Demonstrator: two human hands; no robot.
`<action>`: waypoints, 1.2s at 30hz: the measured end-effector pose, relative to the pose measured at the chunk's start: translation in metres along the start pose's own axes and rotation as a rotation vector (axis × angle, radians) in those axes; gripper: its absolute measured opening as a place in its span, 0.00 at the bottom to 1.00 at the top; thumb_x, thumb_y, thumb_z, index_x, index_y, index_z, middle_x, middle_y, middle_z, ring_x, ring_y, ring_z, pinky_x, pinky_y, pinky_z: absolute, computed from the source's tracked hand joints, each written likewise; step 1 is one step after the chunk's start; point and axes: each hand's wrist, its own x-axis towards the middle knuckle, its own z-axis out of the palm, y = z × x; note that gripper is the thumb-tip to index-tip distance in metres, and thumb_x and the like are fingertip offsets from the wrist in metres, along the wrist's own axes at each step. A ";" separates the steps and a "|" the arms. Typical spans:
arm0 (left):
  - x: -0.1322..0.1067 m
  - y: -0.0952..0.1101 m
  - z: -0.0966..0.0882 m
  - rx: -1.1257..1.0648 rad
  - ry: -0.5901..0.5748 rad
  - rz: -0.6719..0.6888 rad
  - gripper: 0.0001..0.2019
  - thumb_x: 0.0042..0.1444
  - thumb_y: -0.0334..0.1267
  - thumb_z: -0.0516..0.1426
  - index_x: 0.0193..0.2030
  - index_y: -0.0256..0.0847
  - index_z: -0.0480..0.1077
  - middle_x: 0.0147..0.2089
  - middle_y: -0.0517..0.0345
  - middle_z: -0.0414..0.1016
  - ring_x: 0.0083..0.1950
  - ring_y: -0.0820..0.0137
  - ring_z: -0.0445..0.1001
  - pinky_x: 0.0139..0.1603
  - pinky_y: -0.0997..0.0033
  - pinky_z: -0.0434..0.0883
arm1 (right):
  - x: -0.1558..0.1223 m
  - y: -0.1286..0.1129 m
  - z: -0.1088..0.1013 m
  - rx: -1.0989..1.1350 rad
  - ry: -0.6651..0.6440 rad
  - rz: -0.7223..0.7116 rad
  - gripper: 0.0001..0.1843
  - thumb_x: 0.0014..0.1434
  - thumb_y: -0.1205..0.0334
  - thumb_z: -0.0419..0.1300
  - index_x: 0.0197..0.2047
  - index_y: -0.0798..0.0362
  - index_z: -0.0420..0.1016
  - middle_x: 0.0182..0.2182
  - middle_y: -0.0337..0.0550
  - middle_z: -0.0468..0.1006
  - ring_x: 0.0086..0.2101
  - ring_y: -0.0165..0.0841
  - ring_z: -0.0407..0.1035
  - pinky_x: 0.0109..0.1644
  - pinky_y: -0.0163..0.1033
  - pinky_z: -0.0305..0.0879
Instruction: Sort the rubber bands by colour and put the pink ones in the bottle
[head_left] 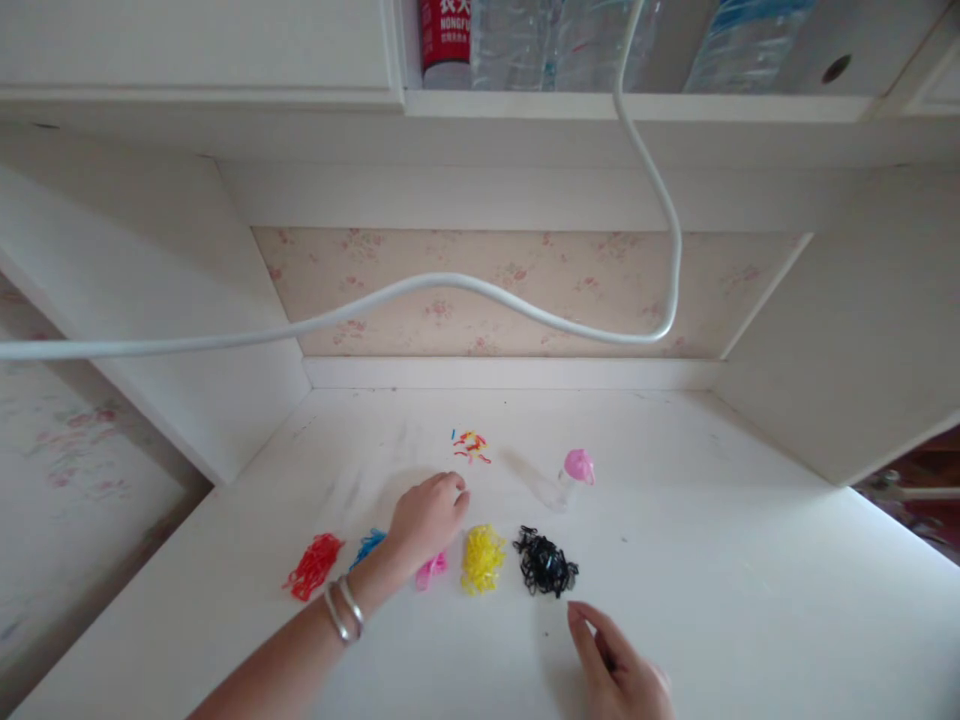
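Small elastic bands lie sorted by colour in a row: a red pile [313,566], a blue pile [370,545], a pink pile [431,570], a yellow pile [483,559] and a black pile [546,562]. My left hand [429,515] reaches over the blue and pink piles, partly covering them, with its fingers curled closed. Just beyond its fingertips is a small scatter of mixed-colour pieces [471,446]. My right hand [619,665] is in front of the black pile, thumb and forefinger pinched together. Whatever either hand may hold is too small to see.
A small clear container with a pink lid [579,466] stands behind the black pile. A white cable [450,281] hangs across the view above the white desk [712,600]. Side panels and an overhead shelf [525,105] with bottles enclose the desk.
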 end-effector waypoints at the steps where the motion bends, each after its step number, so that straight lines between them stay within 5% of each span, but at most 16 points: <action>1: 0.012 0.001 0.006 0.018 0.001 -0.010 0.11 0.60 0.40 0.49 0.45 0.43 0.70 0.46 0.55 0.76 0.45 0.67 0.74 0.45 0.71 0.65 | 0.003 -0.002 0.000 0.020 -0.010 -0.004 0.29 0.49 0.34 0.50 0.36 0.47 0.79 0.16 0.35 0.67 0.20 0.30 0.61 0.25 0.30 0.58; 8: 0.053 0.001 0.032 0.045 0.003 -0.056 0.14 0.62 0.41 0.48 0.46 0.41 0.71 0.47 0.51 0.76 0.47 0.65 0.74 0.46 0.69 0.66 | 0.010 -0.006 0.004 0.096 0.043 -0.014 0.32 0.49 0.31 0.50 0.33 0.50 0.79 0.14 0.32 0.57 0.18 0.28 0.54 0.23 0.30 0.53; 17: 0.056 0.000 0.021 0.024 -0.012 -0.014 0.16 0.63 0.40 0.46 0.43 0.41 0.75 0.45 0.51 0.78 0.47 0.66 0.74 0.47 0.70 0.65 | 0.010 -0.005 0.000 0.059 -0.048 -0.052 0.28 0.54 0.36 0.50 0.38 0.50 0.79 0.16 0.32 0.59 0.19 0.28 0.56 0.24 0.29 0.54; 25: -0.004 -0.033 -0.009 -0.034 -0.020 0.008 0.13 0.61 0.41 0.50 0.39 0.44 0.75 0.40 0.56 0.80 0.40 0.69 0.76 0.39 0.75 0.64 | 0.005 -0.002 -0.001 0.054 -0.069 -0.064 0.27 0.55 0.38 0.50 0.40 0.51 0.77 0.18 0.33 0.62 0.21 0.27 0.56 0.26 0.29 0.54; 30: -0.063 -0.037 -0.008 -0.008 0.020 0.009 0.14 0.62 0.41 0.48 0.35 0.46 0.75 0.36 0.58 0.80 0.36 0.69 0.76 0.35 0.74 0.63 | 0.004 -0.006 -0.002 0.008 -0.084 -0.064 0.27 0.55 0.38 0.51 0.40 0.50 0.77 0.19 0.33 0.64 0.22 0.28 0.58 0.28 0.29 0.55; 36: -0.085 -0.035 -0.006 -0.002 0.126 0.064 0.14 0.63 0.36 0.46 0.41 0.44 0.73 0.41 0.56 0.79 0.40 0.68 0.76 0.36 0.73 0.66 | -0.001 -0.009 -0.003 -0.047 -0.068 -0.075 0.27 0.55 0.37 0.51 0.41 0.50 0.77 0.20 0.34 0.66 0.23 0.28 0.59 0.28 0.29 0.56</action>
